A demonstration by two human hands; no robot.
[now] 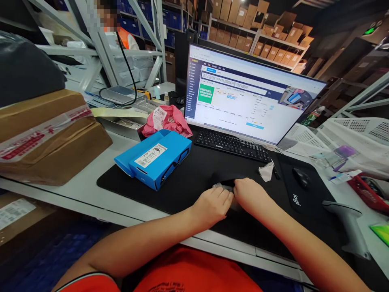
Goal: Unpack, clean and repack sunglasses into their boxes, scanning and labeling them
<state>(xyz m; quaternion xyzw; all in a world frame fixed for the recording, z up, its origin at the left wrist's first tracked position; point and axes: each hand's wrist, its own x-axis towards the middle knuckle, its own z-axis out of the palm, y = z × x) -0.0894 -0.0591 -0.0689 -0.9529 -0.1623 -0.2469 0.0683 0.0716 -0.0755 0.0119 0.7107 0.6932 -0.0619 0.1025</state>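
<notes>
Both hands rest together on the black desk mat [188, 178] in front of the keyboard [232, 145]. My left hand [212, 205] and my right hand [251, 196] are curled, fingertips pinching a small clear plastic bag [221, 186] with a dark item in it. Most of that bag is hidden under my fingers. An open blue cardboard box [154, 158] with a white label lies on the mat to the left. A crumpled white scrap [266, 171] lies just beyond my right hand.
A monitor [252, 95] stands behind the keyboard. Pink bag [167, 120] behind the blue box. Taped brown carton [45, 136] at left. Mouse [300, 177] and grey scanner [349, 227] at right, white baskets [358, 134] beyond. A person in orange stands by the shelves at back left.
</notes>
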